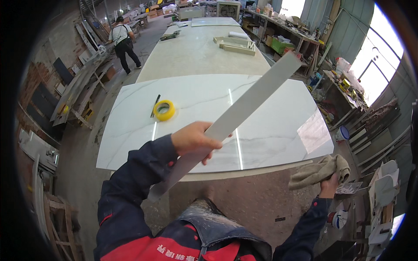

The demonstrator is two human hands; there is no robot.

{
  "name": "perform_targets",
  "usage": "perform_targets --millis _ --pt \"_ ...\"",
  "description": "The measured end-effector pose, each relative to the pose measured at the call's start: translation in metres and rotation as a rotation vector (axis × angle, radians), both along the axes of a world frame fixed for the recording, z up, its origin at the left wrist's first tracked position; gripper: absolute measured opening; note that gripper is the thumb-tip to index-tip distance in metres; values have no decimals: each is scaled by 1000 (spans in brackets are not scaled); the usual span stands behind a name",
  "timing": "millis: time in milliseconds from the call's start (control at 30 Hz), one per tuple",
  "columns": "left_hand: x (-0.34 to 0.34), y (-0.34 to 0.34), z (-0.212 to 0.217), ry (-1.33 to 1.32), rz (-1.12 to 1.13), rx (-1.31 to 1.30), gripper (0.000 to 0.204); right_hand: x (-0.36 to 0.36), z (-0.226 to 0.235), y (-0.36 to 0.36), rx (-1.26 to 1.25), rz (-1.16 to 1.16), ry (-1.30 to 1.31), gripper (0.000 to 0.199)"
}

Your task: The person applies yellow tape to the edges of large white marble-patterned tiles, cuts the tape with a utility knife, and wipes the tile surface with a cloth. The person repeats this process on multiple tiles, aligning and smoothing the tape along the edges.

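A person is standing at a desk (130, 143) topped with a glossy white marble slab, seen from a head camera looking down; the left hand (193, 140) is gripping a long pale strip (237, 115) near its lower third, fingers (212, 143) wrapped over its top face and pinching it against the palm; the strip is slanting from the lower centre of the frame up to the upper right, hanging in the air above the slab, its far end well past the grip.

The right hand (329, 186), at the lower right, is clutching a crumpled grey-brown rag (320, 170), fingers closed around it, beside the desk's near corner.

A yellow tape roll (164, 110) is lying on the slab at centre left, with a dark pen-like thing (155, 105) just beside it; another person (123, 41) is walking in the upper left.

The risks, as a judgement: the strip is being held one-handed and off balance, so the long free end may be dipping or swinging; it could be striking and chipping the polished slab, or snapping under its own weight if it is stone; a slipping grip would be dropping it onto the slab edge or the floor.
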State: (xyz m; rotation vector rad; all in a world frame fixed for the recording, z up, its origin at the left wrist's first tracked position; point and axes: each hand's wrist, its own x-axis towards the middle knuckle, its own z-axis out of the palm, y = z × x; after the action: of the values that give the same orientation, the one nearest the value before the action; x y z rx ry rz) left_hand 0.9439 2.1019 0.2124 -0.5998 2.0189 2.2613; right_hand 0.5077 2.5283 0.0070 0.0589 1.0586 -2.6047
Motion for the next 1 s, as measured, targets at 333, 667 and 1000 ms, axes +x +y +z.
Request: perform_targets --millis 333,667,1000 --pt "31 -101 -133 -162 -280 -384 57 -37 128 -306 -74 227 -15 49" --pt "-11 -164 -194 -152 -429 -794 55 87 47 -381 1146 1065 419 41" --pt "-54 -157 -234 -130 -460 -671 62 74 -6 -339 1063 709 147 26"
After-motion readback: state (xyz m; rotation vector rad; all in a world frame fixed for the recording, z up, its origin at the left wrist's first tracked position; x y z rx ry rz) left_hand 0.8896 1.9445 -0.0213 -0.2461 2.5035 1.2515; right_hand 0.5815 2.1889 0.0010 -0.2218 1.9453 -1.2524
